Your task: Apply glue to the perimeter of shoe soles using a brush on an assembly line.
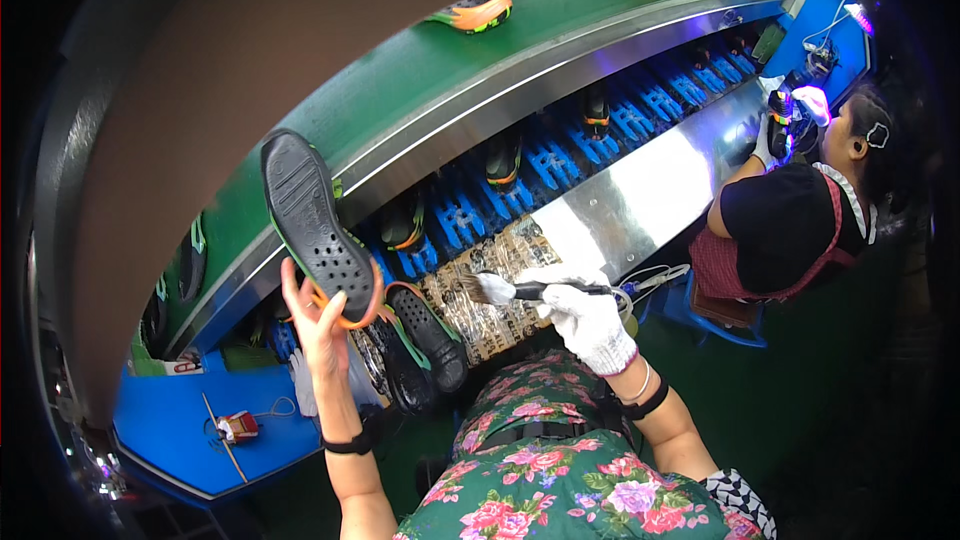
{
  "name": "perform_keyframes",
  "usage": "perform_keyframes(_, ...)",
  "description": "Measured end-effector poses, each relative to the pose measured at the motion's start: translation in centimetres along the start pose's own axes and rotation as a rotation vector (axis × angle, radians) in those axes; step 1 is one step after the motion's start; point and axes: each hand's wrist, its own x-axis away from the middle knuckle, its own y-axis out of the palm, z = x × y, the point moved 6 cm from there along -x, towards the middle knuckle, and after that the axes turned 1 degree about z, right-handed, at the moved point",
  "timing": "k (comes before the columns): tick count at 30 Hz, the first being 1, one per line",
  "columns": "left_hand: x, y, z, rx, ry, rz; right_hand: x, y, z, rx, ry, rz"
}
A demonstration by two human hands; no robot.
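Note:
Near the green conveyor, my bare left hand (pixel 322 328) is closed on the heel end of a black shoe sole (pixel 312 208). The sole is tilted up, with a holed, grooved face toward me and an orange edge at the heel. My right hand (pixel 590 325), in a white glove, grips a brush (pixel 494 288). Its dark bristles point left toward the sole, apart from it, above a tape-covered brown ledge (pixel 485 325). Between my hands, black soles with green edges lie side by side, the nearer one (pixel 432 338) showing its holes.
A green conveyor (pixel 370 90) carrying orange-edged soles runs along the far side. Below it are blue holders (pixel 552 166) with several shoes, and a shiny metal ledge (pixel 640 200). A co-worker (pixel 790 225) sits at right, holding a shoe. A blue table (pixel 170 420) stands at left.

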Motion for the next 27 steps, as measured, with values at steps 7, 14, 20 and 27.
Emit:
perform_keyframes(7,1.9,0.2,-9.4,0.521,-0.653,-0.089,-0.4,6.6,-3.0,0.379,-0.338,-0.250)
perform_keyframes(14,10.8,7.7,-9.6,0.638,-0.681,-0.343,-0.9,9.1,-4.2,0.451,-0.434,-0.209)
perform_keyframes(20,10.2,10.7,-9.5,0.757,-0.519,-0.067,0.2,9.5,-4.5,0.683,-0.705,-0.082)
perform_keyframes(27,11.8,11.9,-10.3,0.906,-0.555,-0.176,0.3,9.5,-3.3,1.109,-0.845,-0.164)
